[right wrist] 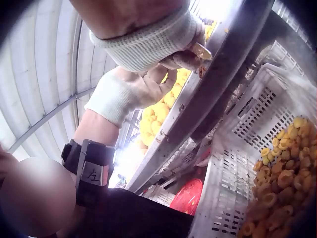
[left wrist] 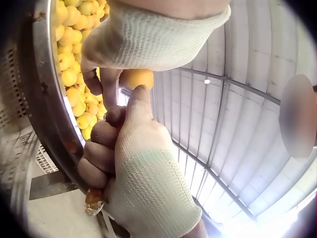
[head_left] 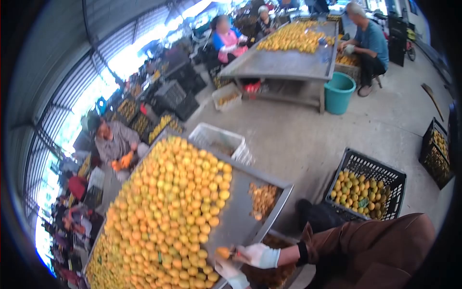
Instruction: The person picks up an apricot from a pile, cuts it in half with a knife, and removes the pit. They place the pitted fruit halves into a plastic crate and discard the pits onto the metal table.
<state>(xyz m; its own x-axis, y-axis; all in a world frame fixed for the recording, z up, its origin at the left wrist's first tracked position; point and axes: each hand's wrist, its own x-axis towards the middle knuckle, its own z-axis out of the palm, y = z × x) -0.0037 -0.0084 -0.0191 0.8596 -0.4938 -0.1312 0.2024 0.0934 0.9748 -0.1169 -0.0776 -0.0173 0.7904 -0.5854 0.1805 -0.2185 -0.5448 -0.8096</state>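
Note:
Both hands wear white knit gloves with bare fingertips and meet over the near edge of a metal table (head_left: 240, 212) heaped with apricots (head_left: 163, 207). My left hand (head_left: 232, 275) pinches one orange-yellow apricot (left wrist: 141, 78). Curled fingers of my right hand (head_left: 260, 255) grip a small knife, whose handle end (left wrist: 94, 199) sticks out below the fist. Its thin metal blade (left wrist: 126, 91) lies against the fruit, partly hidden by the fingers. In the right wrist view, my left hand (right wrist: 131, 91) is beyond my right hand (right wrist: 153, 49), and the apricot is hidden.
Split apricot pieces (head_left: 262, 200) lie in the table's corner. Below the edge, a white crate (right wrist: 233, 148) holds halved fruit. A black crate (head_left: 370, 168) of apricots stands by my leg. People work around a second table (head_left: 284, 65), with a teal bucket (head_left: 340, 94) beside it.

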